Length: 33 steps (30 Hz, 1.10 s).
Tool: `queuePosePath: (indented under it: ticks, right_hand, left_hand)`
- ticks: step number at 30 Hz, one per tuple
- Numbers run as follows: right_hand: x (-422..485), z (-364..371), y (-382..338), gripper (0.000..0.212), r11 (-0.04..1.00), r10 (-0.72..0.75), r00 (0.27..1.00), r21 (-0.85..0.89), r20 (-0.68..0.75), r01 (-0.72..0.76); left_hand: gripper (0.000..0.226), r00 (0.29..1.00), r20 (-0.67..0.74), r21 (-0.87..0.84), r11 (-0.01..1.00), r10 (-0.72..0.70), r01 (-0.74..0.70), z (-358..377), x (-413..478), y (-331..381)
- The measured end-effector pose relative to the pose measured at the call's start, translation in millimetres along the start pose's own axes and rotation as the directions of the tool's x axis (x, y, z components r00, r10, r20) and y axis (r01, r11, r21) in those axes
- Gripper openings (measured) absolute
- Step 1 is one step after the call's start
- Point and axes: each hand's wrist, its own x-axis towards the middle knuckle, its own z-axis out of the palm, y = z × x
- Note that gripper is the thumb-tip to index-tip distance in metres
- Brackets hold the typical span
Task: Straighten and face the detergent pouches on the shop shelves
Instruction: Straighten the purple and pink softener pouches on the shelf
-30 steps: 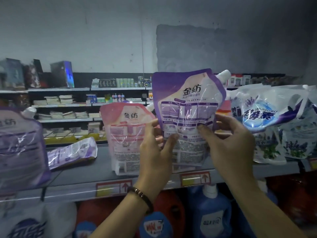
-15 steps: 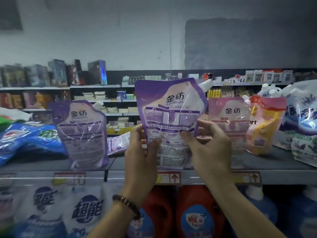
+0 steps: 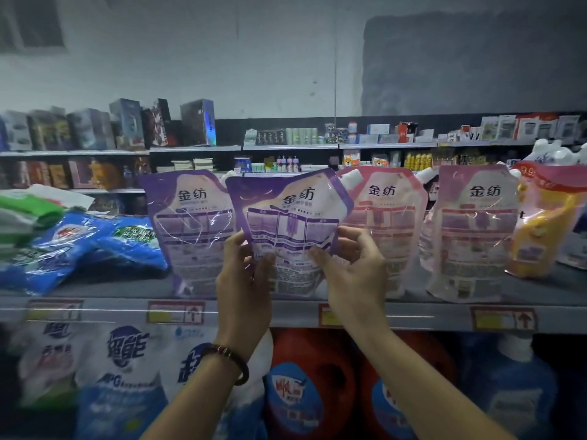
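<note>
Glossy crinkled plastic purple pouch [image 3: 287, 217], matt grey metal shelf [image 3: 413, 315]

left hand [image 3: 244, 281]: raised, grip pinching | right hand [image 3: 355, 276]: raised, grip pinching

Grey metal shelf [image 3: 413, 308], front rail carrying red-framed price labels [image 3: 175, 312]. In hand: purple plastic spouted pouch [image 3: 292, 217], printed panel facing the camera, tilted, white spout at its upper right. The left hand [image 3: 244, 281] and right hand [image 3: 352, 274] pinch its lower half, thumbs in front. Dark beaded bracelet [image 3: 232, 357] on the left wrist. Standing on the shelf: second purple pouch [image 3: 190, 230] just left, partly overlapped; two pink spouted pouches [image 3: 387, 217] right; yellow-and-pink pouch [image 3: 540, 230] beyond. Lying flat far left: blue plastic bags [image 3: 89, 242]. Below: red jugs [image 3: 311, 376].
</note>
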Motion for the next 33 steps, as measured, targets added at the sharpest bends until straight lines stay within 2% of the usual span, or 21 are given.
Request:
queuePosePath:
  ticks: [5, 9, 14, 19, 22, 25, 30, 33]
  right_hand:
    - [2.4, 12.7, 4.7, 0.046, 0.998, -0.027, 1.0, -0.053, -0.017, 0.026]
    - [11.0, 17.3, 5.1, 0.044, 0.995, -0.031, 1.0, -0.091, -0.007, 0.03]
    - [15.8, 21.2, 13.1, 0.046, 0.989, 0.03, 0.999, -0.146, 0.023, -0.027]
    - [19.2, 24.7, 10.2, 0.045, 0.978, 0.026, 0.999, -0.209, 0.038, -0.018]
    - [20.9, 24.5, 9.9, 0.039, 0.966, 0.021, 0.998, -0.26, 0.055, -0.006]
    - [20.2, 23.6, 11.0, 0.038, 0.946, 0.002, 0.998, -0.324, 0.067, 0.02]
    - [18.7, 24.4, 15.0, 0.036, 0.931, -0.013, 0.993, -0.362, 0.116, 0.054]
    - [16.6, 21.9, 14.2, 0.048, 0.912, -0.016, 0.987, -0.403, 0.158, 0.079]
  left_hand:
    - [0.031, 0.999, 0.003, -0.01, 0.999, -0.04, 0.04, 1.6, 7.0, -13.9]
    - [0.031, 0.999, -0.005, 0.012, 0.999, -0.053, 0.053, 3.5, 16.1, -21.5]
    - [0.023, 0.992, 0.028, -0.02, 0.992, -0.12, 0.121, 6.4, 17.9, -28.3]
    - [0.023, 0.996, 0.026, 0.104, 0.991, -0.09, 0.087, 6.0, 17.0, -29.3]
    - [0.023, 0.989, 0.033, 0.114, 0.984, -0.141, 0.137, 6.8, 19.2, -28.1]
    - [0.022, 0.991, 0.029, 0.125, 0.984, -0.13, 0.126, 8.8, 19.7, -28.1]
    - [0.051, 0.987, 0.047, 0.185, 0.973, -0.15, 0.139, 10.1, 15.7, -24.9]
    - [0.047, 0.988, 0.039, 0.152, 0.979, -0.147, 0.139, 9.7, 11.7, -20.2]
